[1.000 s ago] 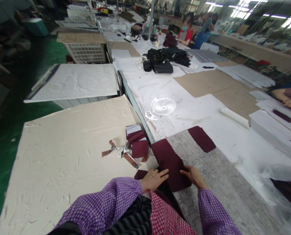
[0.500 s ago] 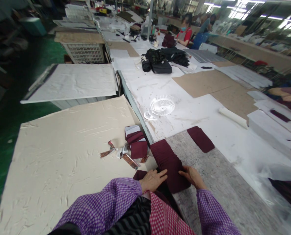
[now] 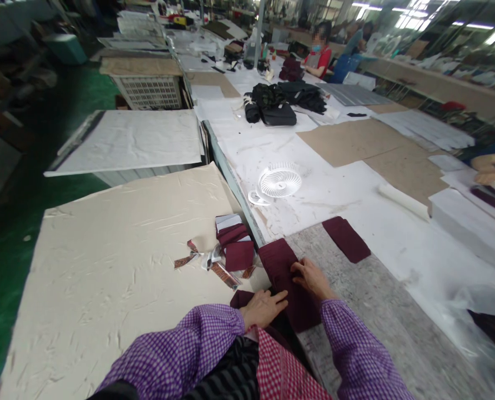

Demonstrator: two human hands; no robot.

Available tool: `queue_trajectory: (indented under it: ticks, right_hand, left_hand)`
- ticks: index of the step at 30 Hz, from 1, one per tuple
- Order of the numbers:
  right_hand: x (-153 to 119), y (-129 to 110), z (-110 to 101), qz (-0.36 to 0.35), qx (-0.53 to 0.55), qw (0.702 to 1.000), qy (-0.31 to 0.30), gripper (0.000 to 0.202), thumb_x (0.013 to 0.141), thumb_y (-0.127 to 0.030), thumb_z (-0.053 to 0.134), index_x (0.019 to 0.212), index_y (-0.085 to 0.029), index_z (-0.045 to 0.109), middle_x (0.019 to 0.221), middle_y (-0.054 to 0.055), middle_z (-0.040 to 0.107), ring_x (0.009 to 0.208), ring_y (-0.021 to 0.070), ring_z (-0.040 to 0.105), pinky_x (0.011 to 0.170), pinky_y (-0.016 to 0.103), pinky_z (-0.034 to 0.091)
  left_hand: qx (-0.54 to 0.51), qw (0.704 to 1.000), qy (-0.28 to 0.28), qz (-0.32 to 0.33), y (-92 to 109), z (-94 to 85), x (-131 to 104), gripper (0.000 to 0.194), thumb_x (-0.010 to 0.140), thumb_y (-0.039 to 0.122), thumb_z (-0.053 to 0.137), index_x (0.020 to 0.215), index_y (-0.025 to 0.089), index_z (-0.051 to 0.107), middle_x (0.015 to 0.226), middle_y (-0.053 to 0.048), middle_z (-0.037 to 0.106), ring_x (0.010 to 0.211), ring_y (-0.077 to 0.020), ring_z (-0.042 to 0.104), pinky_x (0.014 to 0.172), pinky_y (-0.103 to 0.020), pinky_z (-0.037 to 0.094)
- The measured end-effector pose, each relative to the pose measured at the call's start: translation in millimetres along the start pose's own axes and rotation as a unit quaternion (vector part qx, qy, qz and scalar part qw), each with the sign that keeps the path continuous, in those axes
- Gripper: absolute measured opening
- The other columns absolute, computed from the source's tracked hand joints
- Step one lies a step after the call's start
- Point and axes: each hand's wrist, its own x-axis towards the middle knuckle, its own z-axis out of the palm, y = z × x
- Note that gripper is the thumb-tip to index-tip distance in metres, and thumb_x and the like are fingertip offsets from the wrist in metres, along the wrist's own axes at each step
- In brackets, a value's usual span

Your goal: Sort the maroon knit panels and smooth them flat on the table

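Since the earlier frame, the right hand has moved from the right edge of the maroon stack farther up, onto its upper face; the left hand stays at the left edge. For the work in hand, I judge this means the top layer now gets the attention, while the left hand steadies the rest.

From my distance I see, largest first, the white-covered table and the beige-covered table beside it. On the former lies a grey sheet, and the stack rests at its left border, near the body. A separate maroon piece lies well apart from it.

Smallest, the fingers: on the left they are extended and slightly spread, grasping nothing that I see; on the right they are curled, tips at the cloth, but I cannot tell whether they pinch it.
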Motion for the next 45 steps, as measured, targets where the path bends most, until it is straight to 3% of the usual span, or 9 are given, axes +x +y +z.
queue_trajectory:
  ticks: [3,6,12,16,22,28,37,45]
  right_hand:
    - [2,-1,-3,-0.022,-0.003,1.0,-0.006,0.011,0.069,-0.017,0.067,0.079,-0.023,0.067,0.097,0.005,0.059,0.096,0.0238,0.051,0.086,0.036,0.037]
    - [-1,3,-7,-0.04,0.017,0.999,-0.008,0.006,0.071,-0.021,0.066,0.076,-0.024,0.065,0.099,0.003,0.062,0.103,0.0249,0.049,0.092,0.04,0.033]
    - [-20,41,-5,0.041,0.108,0.993,0.007,0.041,0.071,-0.04,0.065,0.104,-0.018,0.059,0.093,0.007,0.066,0.091,0.0264,0.06,0.083,0.039,0.044]
    - [-38,58,2,0.09,0.178,0.98,0.013,0.046,0.072,-0.043,0.061,0.108,-0.014,0.055,0.086,0.006,0.068,0.082,0.0238,0.065,0.075,0.035,0.049]
    - [-51,50,13,0.127,0.222,0.967,0.021,0.033,0.07,-0.044,0.063,0.092,-0.019,0.062,0.084,0.006,0.071,0.081,0.026,0.066,0.072,0.035,0.05]
    - [-54,40,20,0.174,0.21,0.962,0.019,0.024,0.07,-0.043,0.06,0.065,-0.019,0.063,0.065,0.005,0.068,0.071,0.0278,0.064,0.066,0.037,0.046]
    - [-51,35,19,0.206,0.265,0.941,-0.042,0.023,0.072,-0.037,0.058,0.075,-0.018,0.07,0.072,0.004,0.074,0.071,0.0252,0.068,0.064,0.033,0.05]
    - [-53,29,11,0.186,0.265,0.945,-0.045,0.023,0.071,-0.036,0.06,0.076,-0.018,0.072,0.073,0.003,0.074,0.074,0.0251,0.067,0.067,0.032,0.049]
  left_hand:
    - [-0.01,1.0,-0.005,-0.004,1,-2.8,0,0.049,0.086,0.027,0.039,0.135,0.025,0.037,0.151,-0.004,0.032,0.092,-0.0225,0.059,0.073,-0.038,0.051]
    - [-0.024,1.0,-0.013,-0.008,1,-5.4,-1,0.053,0.083,0.026,0.043,0.135,0.026,0.037,0.151,-0.003,0.031,0.094,-0.0234,0.058,0.074,-0.039,0.051]
    - [-0.043,0.999,-0.02,-0.004,1,-7.5,-3,0.054,0.083,0.026,0.041,0.136,0.023,0.035,0.152,-0.004,0.028,0.096,-0.026,0.058,0.074,-0.041,0.05]
    - [-0.05,0.998,-0.027,0.001,-1,-5.9,-2,0.056,0.082,0.024,0.042,0.137,0.022,0.034,0.153,-0.006,0.027,0.097,-0.027,0.057,0.074,-0.043,0.049]
    - [-0.047,0.999,-0.027,0.0,-1,-1.5,-1,0.061,0.079,0.026,0.047,0.138,0.024,0.033,0.153,-0.005,0.026,0.096,-0.027,0.057,0.075,-0.041,0.049]
    - [-0.029,1.0,-0.012,0.002,-1,-1.7,-3,0.059,0.079,0.026,0.045,0.137,0.024,0.033,0.153,-0.003,0.027,0.096,-0.0257,0.056,0.075,-0.042,0.05]
    - [-0.038,0.999,-0.018,0.019,-6,3.4,-8,0.07,0.076,0.025,0.048,0.142,0.02,0.024,0.156,-0.005,0.016,0.098,-0.0272,0.055,0.077,-0.04,0.049]
    - [-0.036,0.999,-0.033,0.02,-7,2.1,-10,0.07,0.077,0.026,0.048,0.142,0.019,0.024,0.156,-0.005,0.014,0.099,-0.0276,0.055,0.077,-0.04,0.05]
